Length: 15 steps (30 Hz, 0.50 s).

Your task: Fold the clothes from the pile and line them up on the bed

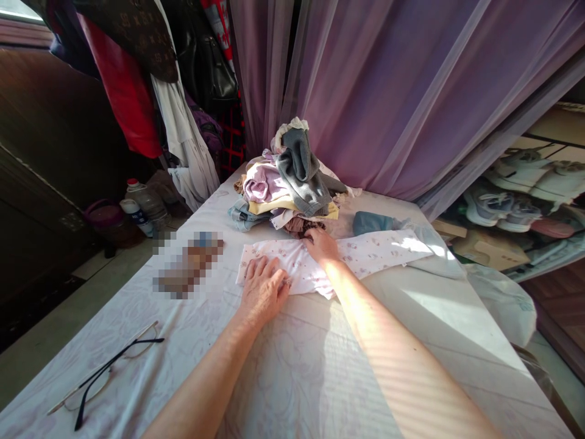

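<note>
A pale pink pair of pants (375,251) with a small print, seemingly folded lengthwise, lies flat across the table. My left hand (265,288) rests palm down on its left part, fingers spread. At the pants' far edge, my right hand (322,245) has its fingers curled, seemingly round the fabric; the fingertips are partly hidden. Just beyond them is a bunched brown cloth (297,224) at the foot of a clothes pile. That pile holds a dark grey ribbed garment (304,174), a lilac garment (265,182) and a blue denim piece (245,214).
Glasses (105,372) lie at the table's near left, with a blurred-out item (189,266) beyond. A teal item (372,223) and clear plastic (434,250) lie at the right. A purple curtain (365,103) hangs behind. Shoes (498,207) stand on a rack.
</note>
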Available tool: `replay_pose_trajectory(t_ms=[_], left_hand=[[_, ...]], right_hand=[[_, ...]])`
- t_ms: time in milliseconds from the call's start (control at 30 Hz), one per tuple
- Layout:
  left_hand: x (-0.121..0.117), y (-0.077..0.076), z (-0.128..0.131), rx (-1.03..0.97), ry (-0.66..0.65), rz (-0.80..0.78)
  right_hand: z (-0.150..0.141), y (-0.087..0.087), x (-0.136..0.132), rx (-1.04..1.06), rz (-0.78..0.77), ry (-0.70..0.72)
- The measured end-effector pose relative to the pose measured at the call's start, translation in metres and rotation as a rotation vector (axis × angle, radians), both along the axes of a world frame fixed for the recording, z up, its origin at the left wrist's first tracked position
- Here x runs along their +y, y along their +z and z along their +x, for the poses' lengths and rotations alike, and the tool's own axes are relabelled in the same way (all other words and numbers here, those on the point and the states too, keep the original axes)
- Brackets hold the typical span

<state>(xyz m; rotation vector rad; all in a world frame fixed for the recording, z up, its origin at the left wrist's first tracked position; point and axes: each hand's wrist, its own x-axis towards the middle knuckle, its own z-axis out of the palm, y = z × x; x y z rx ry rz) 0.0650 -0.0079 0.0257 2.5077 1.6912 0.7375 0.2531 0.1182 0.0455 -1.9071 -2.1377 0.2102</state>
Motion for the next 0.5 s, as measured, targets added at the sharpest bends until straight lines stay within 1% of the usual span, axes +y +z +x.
replay_pose_trajectory(t_ms=[67, 133, 200, 267, 300, 333, 400, 500], left_hand=[[0.0, -0.002, 0.0, -0.007, -0.002, 0.016], [0.0, -0.005, 0.0, -0.018, 0.002, 0.045], [0.001, -0.007, 0.0, -0.023, 0.014, 0.068], [0.001, -0.008, 0.0, -0.018, 0.026, 0.066], [0.001, -0.008, 0.001, -0.015, 0.034, 0.055], [0.002, -0.008, 0.001, -0.012, 0.044, 0.042], [0.002, -0.006, 0.002, -0.006, 0.067, 0.021], [0.002, -0.005, 0.002, 0.006, 0.087, 0.017]], right_hand=[[0.0, 0.0, -0.008, 0.016, 0.023, 0.022], [0.0, -0.002, -0.02, 0.055, 0.071, 0.08], [0.0, -0.006, -0.033, 0.101, 0.108, 0.203], [0.002, -0.011, -0.044, 0.123, 0.11, 0.329], [0.004, -0.014, -0.049, 0.121, 0.101, 0.36], [0.007, -0.016, -0.054, 0.118, 0.096, 0.366], [0.015, -0.019, -0.063, 0.131, 0.112, 0.33], [0.027, -0.027, -0.082, 0.167, 0.185, 0.3]])
